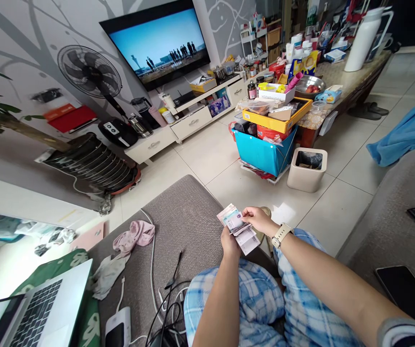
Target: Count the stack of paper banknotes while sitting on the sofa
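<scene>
A fanned bundle of banknotes (235,221) is held above my knees, its notes pinkish, bluish and pale purple. My left hand (229,242) grips the bundle from below at its left side. At the upper right edge, the fingers of my right hand (260,219) pinch one of the notes. Some purple-grey notes hang lower, under the right hand. A cream watch (282,235) is on my right wrist. My legs, in blue plaid trousers (229,294), are beneath both hands.
Black and white cables (167,299), a white power bank (118,327) and a pink cloth (135,236) lie on the grey sofa (186,212). A laptop (37,308) sits at left. A phone (406,294) rests at right. Ahead stand a bin (306,178) and blue box (261,152).
</scene>
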`<action>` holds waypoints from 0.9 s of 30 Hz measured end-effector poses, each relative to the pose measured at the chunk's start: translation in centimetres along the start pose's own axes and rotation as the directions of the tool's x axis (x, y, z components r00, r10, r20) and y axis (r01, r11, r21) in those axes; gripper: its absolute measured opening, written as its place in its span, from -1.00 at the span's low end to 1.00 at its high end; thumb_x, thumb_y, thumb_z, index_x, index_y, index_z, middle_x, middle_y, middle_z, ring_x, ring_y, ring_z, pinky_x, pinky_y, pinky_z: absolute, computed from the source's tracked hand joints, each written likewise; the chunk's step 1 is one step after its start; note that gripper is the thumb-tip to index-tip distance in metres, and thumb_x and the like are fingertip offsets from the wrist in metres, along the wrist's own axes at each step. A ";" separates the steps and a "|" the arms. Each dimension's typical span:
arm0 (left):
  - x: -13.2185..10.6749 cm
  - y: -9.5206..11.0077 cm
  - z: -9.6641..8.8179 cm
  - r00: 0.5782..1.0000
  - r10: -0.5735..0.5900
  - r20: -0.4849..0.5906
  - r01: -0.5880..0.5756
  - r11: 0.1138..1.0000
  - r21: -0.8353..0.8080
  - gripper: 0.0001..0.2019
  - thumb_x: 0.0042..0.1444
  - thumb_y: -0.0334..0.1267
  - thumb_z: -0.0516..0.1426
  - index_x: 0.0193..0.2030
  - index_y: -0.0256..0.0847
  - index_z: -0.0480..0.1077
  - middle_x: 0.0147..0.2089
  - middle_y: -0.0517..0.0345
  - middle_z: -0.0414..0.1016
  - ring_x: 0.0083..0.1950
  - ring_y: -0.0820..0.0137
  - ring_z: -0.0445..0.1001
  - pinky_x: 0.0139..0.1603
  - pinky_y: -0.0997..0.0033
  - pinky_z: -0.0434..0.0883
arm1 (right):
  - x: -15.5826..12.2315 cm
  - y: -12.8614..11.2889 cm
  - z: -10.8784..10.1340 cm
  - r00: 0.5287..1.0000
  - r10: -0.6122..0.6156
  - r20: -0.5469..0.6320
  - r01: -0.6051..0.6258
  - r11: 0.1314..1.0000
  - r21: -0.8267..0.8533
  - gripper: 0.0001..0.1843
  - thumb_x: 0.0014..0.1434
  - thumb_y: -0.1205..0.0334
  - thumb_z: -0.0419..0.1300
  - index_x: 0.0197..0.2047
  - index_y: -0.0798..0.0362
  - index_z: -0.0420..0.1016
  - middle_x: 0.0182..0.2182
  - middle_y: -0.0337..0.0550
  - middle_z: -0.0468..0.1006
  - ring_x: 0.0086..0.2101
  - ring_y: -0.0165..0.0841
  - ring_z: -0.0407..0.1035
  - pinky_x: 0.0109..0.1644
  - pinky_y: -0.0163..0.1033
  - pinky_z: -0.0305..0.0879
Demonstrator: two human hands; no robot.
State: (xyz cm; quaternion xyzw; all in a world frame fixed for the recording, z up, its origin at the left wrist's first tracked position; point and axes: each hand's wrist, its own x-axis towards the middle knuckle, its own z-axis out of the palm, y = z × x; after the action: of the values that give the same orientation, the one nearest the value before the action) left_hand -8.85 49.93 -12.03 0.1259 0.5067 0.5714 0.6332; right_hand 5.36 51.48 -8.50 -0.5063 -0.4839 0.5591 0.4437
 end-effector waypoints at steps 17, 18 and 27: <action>-0.5 0.5 0.3 0.999 0.037 -0.008 -0.036 0.997 0.063 -0.81 -0.10 -0.32 0.29 -0.27 -0.27 0.54 -0.32 0.05 0.61 -0.25 0.19 0.60 -0.21 0.26 0.52 | -0.5 -0.9 0.0 0.996 0.074 0.048 -0.075 0.997 0.029 -0.73 0.00 0.02 0.23 -0.53 0.01 0.36 -0.60 -0.34 0.30 -0.50 -0.38 0.19 -0.37 -0.28 0.07; -0.5 0.5 0.4 0.999 0.039 -0.010 -0.038 0.997 0.061 -0.82 -0.09 -0.33 0.28 -0.29 -0.26 0.54 -0.32 0.05 0.61 -0.25 0.19 0.60 -0.21 0.26 0.52 | -0.5 -1.0 0.0 0.995 0.085 0.048 -0.087 0.995 0.051 -0.72 0.01 0.01 0.24 -0.54 0.01 0.36 -0.61 -0.34 0.28 -0.52 -0.39 0.17 -0.39 -0.28 0.06; -0.2 0.5 0.2 0.999 -0.004 -0.048 0.005 1.000 0.027 -0.83 0.02 -0.21 0.28 -0.29 -0.25 0.49 -0.34 0.06 0.59 -0.29 0.25 0.60 -0.20 0.28 0.51 | -0.6 -1.2 0.0 0.989 0.131 0.070 -0.140 0.981 0.138 -0.52 0.17 -0.17 0.16 -0.57 0.03 0.43 -0.59 -0.16 0.51 -0.55 -0.35 0.30 -0.44 -0.25 0.15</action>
State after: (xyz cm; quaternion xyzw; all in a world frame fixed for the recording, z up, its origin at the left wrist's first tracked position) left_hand -8.92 50.03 -11.49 0.1194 0.5299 0.5658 0.6203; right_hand 5.38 51.08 -7.21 -0.4878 -0.4204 0.6363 0.4248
